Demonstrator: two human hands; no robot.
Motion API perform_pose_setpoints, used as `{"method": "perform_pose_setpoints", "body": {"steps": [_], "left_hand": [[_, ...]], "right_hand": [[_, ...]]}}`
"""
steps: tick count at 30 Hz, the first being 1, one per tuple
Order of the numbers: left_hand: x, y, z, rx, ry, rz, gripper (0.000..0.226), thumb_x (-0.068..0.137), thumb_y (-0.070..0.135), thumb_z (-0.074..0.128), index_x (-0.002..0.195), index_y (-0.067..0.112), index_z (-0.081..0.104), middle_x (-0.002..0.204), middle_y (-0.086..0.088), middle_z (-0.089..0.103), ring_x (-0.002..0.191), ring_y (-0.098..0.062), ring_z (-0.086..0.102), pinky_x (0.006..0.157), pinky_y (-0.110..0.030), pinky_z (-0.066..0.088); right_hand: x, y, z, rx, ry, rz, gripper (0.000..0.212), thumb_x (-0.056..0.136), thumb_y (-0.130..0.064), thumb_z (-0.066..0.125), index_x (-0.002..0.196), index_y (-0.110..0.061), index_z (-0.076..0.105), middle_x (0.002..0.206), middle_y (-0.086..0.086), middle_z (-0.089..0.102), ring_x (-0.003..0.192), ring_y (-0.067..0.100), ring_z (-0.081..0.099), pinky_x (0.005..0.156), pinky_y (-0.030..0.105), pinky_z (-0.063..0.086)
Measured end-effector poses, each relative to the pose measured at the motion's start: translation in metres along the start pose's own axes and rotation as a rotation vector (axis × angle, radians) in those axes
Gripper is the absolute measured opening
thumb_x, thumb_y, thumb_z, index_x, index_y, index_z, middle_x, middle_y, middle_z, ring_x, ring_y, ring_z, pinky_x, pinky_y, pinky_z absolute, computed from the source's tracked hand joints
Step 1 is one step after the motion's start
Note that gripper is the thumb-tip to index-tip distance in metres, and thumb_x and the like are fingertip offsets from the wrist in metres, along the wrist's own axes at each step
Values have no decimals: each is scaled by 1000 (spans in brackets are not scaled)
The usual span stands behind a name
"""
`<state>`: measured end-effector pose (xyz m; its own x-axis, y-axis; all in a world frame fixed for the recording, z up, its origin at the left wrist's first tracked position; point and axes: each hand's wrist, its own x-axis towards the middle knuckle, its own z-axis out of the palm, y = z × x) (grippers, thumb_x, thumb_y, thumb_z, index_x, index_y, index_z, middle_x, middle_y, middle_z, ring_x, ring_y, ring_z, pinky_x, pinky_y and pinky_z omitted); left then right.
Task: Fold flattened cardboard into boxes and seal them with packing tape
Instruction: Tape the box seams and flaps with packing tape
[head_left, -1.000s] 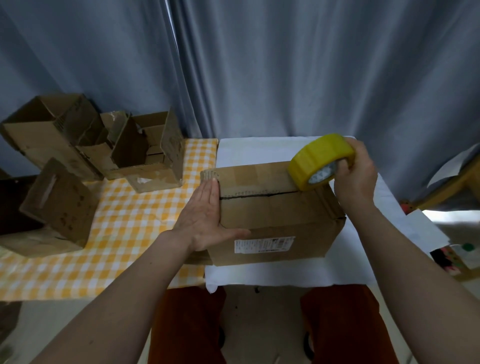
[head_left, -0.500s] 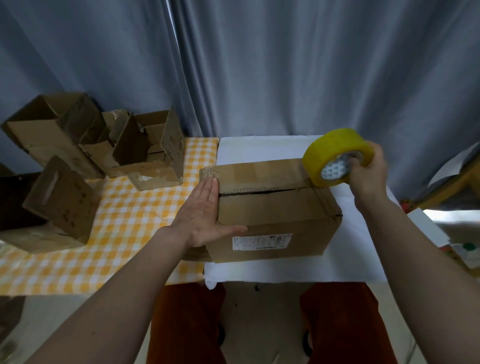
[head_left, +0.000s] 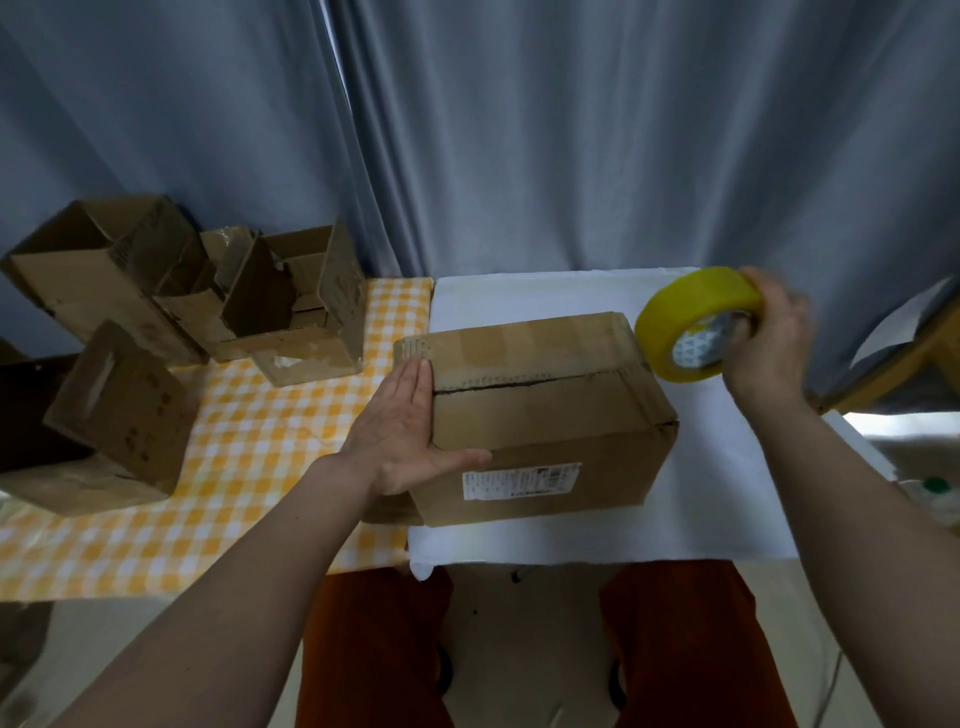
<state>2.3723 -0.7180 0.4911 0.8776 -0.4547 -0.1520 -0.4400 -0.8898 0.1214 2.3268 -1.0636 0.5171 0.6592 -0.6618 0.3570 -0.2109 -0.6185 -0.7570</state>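
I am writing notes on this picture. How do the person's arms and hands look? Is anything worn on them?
Both arms are bare up to the picture's edge: no sleeves in view. The left hand and the right hand wear no gloves, and I see no rings, watch or bracelet. The right hand is somewhat blurred, so small details there cannot be told.

Bare forearms, rust-orange trousers (head_left: 374, 649)

One closed cardboard box (head_left: 540, 415), centre. One yellow tape roll (head_left: 691, 322), right. Four open cardboard boxes (head_left: 291, 306), far left. Two hands: left hand (head_left: 400, 436), right hand (head_left: 769, 343).
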Motion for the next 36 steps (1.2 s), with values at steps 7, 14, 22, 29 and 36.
{"method": "perform_pose_setpoints", "body": {"steps": [7, 14, 22, 29, 36], "left_hand": [[3, 0, 0, 1, 8, 1, 144, 45, 102, 14, 151, 9, -18, 160, -7, -18, 148, -18, -15, 117, -28, -8], [2, 3, 0, 12, 9, 2, 142, 49, 101, 18, 151, 9, -18, 161, -7, -17, 148, -18, -15, 117, -28, -8], [1, 3, 0, 3, -15, -24, 138, 52, 97, 24, 150, 10, -19, 160, -6, -21, 147, -17, -17, 120, -30, -6], [13, -3, -7, -38, -80, 108, 129, 51, 99, 31, 152, 32, -13, 144, 2, -51, 137, -22, -41, 116, -41, -6], [80, 9, -34, 462, -35, 165, 81, 97, 31, 51, 149, 47, -8, 162, -4, 0, 148, -29, -1, 116, -57, 10]], "right_hand": [[-6, 12, 12, 487, 42, 488, 4, 84, -9, 58, 82, -12, 60, 83, 8, 61, 76, 20, 58, 71, 36, 50], [7, 20, 12, 335, -3, 327, 22, 88, -10, 57, 109, -15, 60, 108, 13, 63, 100, 30, 61, 87, 51, 53], [-8, 53, 30, 303, 46, 405, 32, 83, -11, 60, 115, -11, 62, 113, 16, 64, 103, 33, 60, 90, 52, 50], [-7, 72, 21, 266, -55, 458, 29, 75, -9, 64, 103, -13, 54, 102, 14, 61, 95, 33, 61, 79, 54, 54], [-45, 73, -6, 228, -163, 279, 38, 81, 8, 58, 114, -5, 47, 110, 13, 55, 101, 27, 54, 76, 40, 50]]}}
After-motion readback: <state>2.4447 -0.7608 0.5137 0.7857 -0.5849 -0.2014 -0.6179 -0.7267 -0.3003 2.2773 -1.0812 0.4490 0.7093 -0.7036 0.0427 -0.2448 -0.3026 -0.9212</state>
